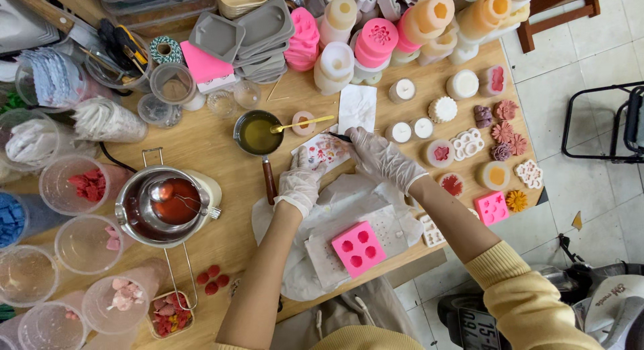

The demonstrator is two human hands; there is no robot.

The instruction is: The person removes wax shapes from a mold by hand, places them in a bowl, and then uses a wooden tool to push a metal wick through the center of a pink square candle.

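Surface: wooden table point(221, 145) crowded with moulds and cups, tiled floor at 3 o'clock.
Left hand: left hand point(300, 181) in a thin clear glove, fingers curled down on the near-left edge of the white flat mould point(324, 149), pinning it to the table.
Right hand: right hand point(380, 157), gloved, pinches a thin dark tool point(340, 137); narrow grip, tip over the mould's far edge at 12 o'clock.
Mould: lies flat at table centre, small red and pale shapes in it, just right of the small pan.
Pan: small pan point(258, 133) of yellowish liquid at 10 o'clock of the hands, brown handle pointing toward the person, touching the left glove's side.
Stick: yellow stick point(303, 124) rests on the pan rim, reaching over a small round mould.
Pot: steel melting pot point(164, 206) with red liquid, at 9 o'clock, well apart from the hands.
Pink mould: pink square mould point(359, 249) with four cavities on white paper at 6 o'clock, between the forearms.
Finished pieces: flower shapes point(503, 132) and round moulds at 3 o'clock.
Cups: clear plastic cups point(84, 243) along the left edge.
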